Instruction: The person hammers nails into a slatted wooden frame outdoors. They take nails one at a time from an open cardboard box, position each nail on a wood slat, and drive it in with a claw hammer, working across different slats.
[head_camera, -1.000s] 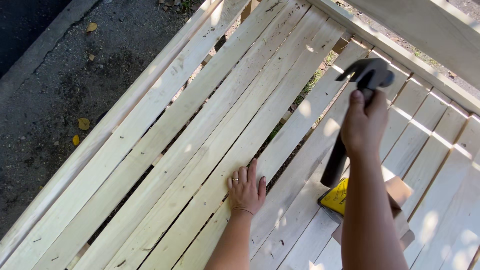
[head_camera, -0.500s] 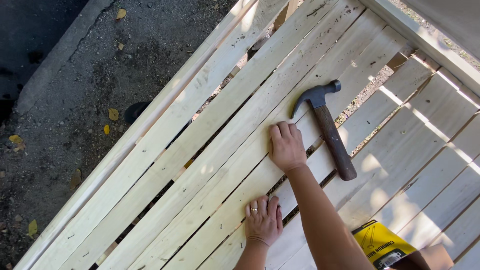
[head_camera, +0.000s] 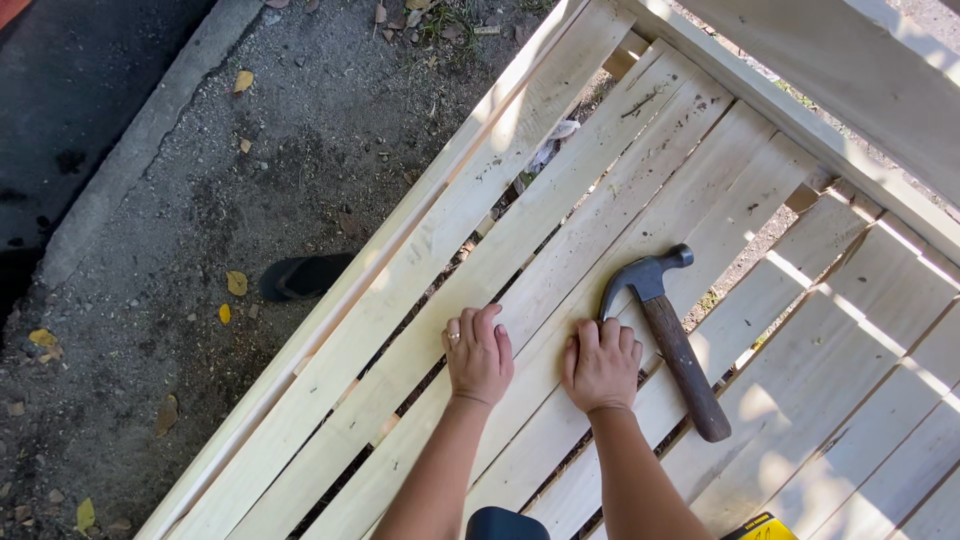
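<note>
1. Both hands are laid palm-down, side by side, on the pale wooden slats (head_camera: 560, 250) of a slatted frame. The left hand (head_camera: 478, 352) has its fingers loosely curled against the wood and nothing is gripped; a ring is worn on one finger.
2. The right hand (head_camera: 601, 364) is likewise pressed to a slat with the fingers bent, empty. A claw hammer (head_camera: 665, 335) lies just beside it on the slats, head up, dark handle running down and right, not held.
3. Judged: the slat is best steadied with weight kept over both palms and the fingers kept out of the gaps between slats.
4. No open container is seen. A yellow object (head_camera: 760, 527) is cut off at the bottom edge; its contents cannot be told.
5. Gravel ground (head_camera: 200, 200) with dry leaves and a dark sandal (head_camera: 300, 276) are noted left of the frame.
</note>
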